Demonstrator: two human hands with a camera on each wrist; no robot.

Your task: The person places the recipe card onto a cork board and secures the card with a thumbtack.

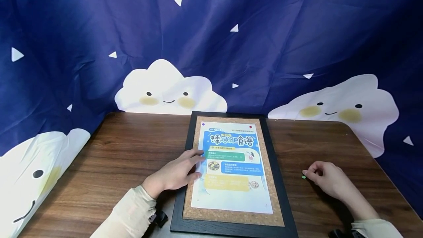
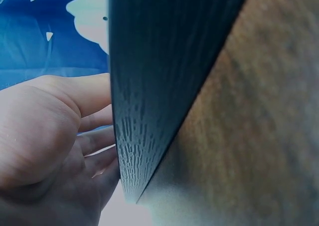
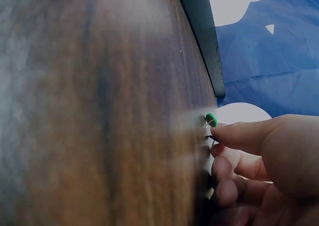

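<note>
A black-framed cork board (image 1: 228,216) lies on the brown table, with a printed poster (image 1: 231,199) on it. A purple thumbtack (image 1: 203,124) and a red thumbtack (image 1: 250,127) sit at the poster's upper corners. My left hand (image 1: 176,170) reaches across the board's left side, its loosely extended fingers resting on the poster's left edge. To the right of the board, my right hand (image 1: 330,179) is low over the table. Between its thumb and index fingertips, a small dark blue thumbtack (image 3: 214,138) shows. Right beside the thumb tip lies a green thumbtack (image 3: 212,119).
The wooden table (image 1: 142,135) extends on both sides of the board. Behind it hangs a dark blue curtain (image 1: 264,47) with white clouds and triangles. Dark wrist cameras sit near both sleeves; the left one (image 1: 159,218) is close to the board's lower left corner.
</note>
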